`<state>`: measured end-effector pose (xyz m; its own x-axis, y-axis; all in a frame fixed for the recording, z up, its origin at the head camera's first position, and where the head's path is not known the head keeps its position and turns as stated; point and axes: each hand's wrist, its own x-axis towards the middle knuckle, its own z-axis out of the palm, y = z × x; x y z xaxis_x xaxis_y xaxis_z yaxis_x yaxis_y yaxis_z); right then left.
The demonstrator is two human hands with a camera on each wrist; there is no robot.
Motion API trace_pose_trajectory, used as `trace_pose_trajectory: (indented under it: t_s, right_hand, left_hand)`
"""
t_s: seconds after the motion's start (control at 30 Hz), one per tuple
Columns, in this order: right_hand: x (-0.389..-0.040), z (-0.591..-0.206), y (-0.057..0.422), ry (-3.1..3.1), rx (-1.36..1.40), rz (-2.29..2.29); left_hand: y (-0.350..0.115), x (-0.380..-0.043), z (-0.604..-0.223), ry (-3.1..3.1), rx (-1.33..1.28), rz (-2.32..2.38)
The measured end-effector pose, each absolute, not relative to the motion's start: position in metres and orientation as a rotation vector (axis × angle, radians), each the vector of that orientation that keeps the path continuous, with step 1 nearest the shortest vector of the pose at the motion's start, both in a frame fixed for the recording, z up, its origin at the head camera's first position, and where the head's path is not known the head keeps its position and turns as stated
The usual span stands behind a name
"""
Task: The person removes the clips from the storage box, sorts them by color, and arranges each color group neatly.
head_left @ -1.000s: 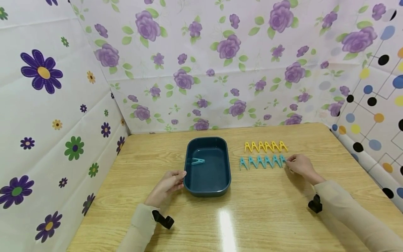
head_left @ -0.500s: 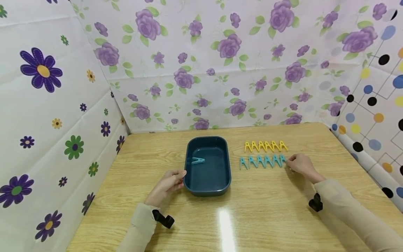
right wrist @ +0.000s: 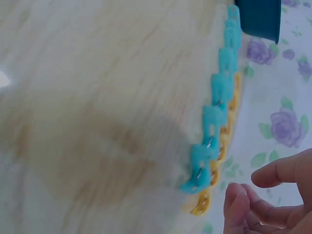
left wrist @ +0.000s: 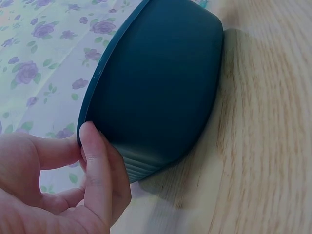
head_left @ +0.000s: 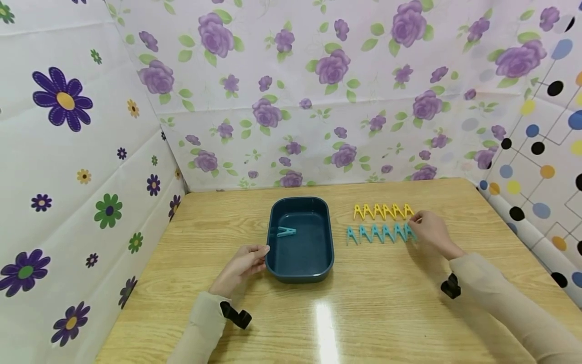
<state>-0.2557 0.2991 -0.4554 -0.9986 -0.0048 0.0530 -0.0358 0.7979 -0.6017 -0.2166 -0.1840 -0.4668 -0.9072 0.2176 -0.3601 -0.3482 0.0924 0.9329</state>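
A dark blue rectangular basin (head_left: 299, 275) rests on the table, a single blue clothespin (head_left: 287, 232) lying inside it. My left hand (head_left: 243, 264) pinches the basin's left rim, thumb and fingers on either side of it in the left wrist view. Right of the basin, several blue clothespins (right wrist: 212, 119) form a row, with a row of yellow clothespins (right wrist: 236, 95) behind them. My right hand (head_left: 432, 235) hovers by the right end of both rows, nearest the last blue clothespin (right wrist: 199, 168). Between its thumb and fingers there is a gap with nothing in it.
The wooden table (head_left: 373, 313) ends at a flower-printed cloth wall (head_left: 273, 146) at the back. Another flowered sheet hangs on the left, a dotted one on the right (head_left: 545, 202). Black straps with small cameras (head_left: 236, 316) sit on both wrists.
My right hand has left the lower end of the last blue clothespin and moved back and slightly left, to above it. The left hand and basin stay where they were.
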Motion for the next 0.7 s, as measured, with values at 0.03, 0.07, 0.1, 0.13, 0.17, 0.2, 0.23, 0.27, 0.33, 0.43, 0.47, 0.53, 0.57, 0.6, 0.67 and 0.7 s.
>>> trace_pose_trajectory:
  t_s: [0.03,0.07,0.1,0.13,0.17,0.2,0.23,0.27,0.33,0.43,0.47,0.53,0.57,0.6,0.67,0.7]
  right_hand:
    - [-0.257,-0.454,0.296,-2.922,0.05,0.97]
    - [-0.258,-0.452,0.293,-2.916,0.062,0.967]
    - [-0.259,-0.451,0.289,-2.908,0.072,0.969]
    - [-0.26,-0.45,0.285,-2.905,0.082,0.97]
    - [-0.261,-0.448,0.281,-2.905,0.09,0.976]
    - [-0.262,-0.447,0.278,-2.902,0.096,0.973]
    - [-0.264,-0.446,0.274,-2.898,0.104,0.984]
    - [-0.265,-0.444,0.27,-2.891,0.113,0.996]
    - [-0.268,-0.443,0.263,-2.871,0.144,0.999]
    - [-0.271,-0.44,0.252,-2.844,0.183,1.03]
    - [-0.272,-0.439,0.249,-2.838,0.19,1.039]
    - [-0.273,-0.438,0.243,-2.84,0.204,1.053]
    - [-0.273,-0.437,0.24,-2.844,0.211,1.065]
    - [-0.274,-0.436,0.237,-2.847,0.213,1.079]
    - [-0.275,-0.435,0.232,-2.853,0.223,1.098]
    - [-0.276,-0.434,0.229,-2.855,0.228,1.104]
  left_hand:
    - [-0.184,-0.216,-0.466,1.968,-0.126,1.866]
    - [-0.184,-0.216,-0.466,1.968,-0.123,1.864]
    - [-0.184,-0.216,-0.465,1.968,-0.119,1.862]
    - [-0.184,-0.216,-0.465,1.966,-0.116,1.862]
    - [-0.184,-0.216,-0.464,1.964,-0.112,1.863]
    - [-0.184,-0.216,-0.464,1.96,-0.107,1.864]
    - [-0.184,-0.216,-0.463,1.956,-0.101,1.864]
    - [-0.183,-0.216,-0.463,1.952,-0.096,1.865]
    - [-0.183,-0.217,-0.462,1.945,-0.093,1.868]
    - [-0.183,-0.217,-0.462,1.939,-0.089,1.87]
    - [-0.183,-0.217,-0.462,1.938,-0.087,1.871]
    - [-0.183,-0.217,-0.462,1.934,-0.084,1.874]
    - [-0.183,-0.217,-0.463,1.933,-0.081,1.873]
    - [-0.183,-0.217,-0.463,1.933,-0.079,1.871]
    - [-0.184,-0.216,-0.463,1.933,-0.073,1.871]
    - [-0.184,-0.216,-0.463,1.932,-0.073,1.87]
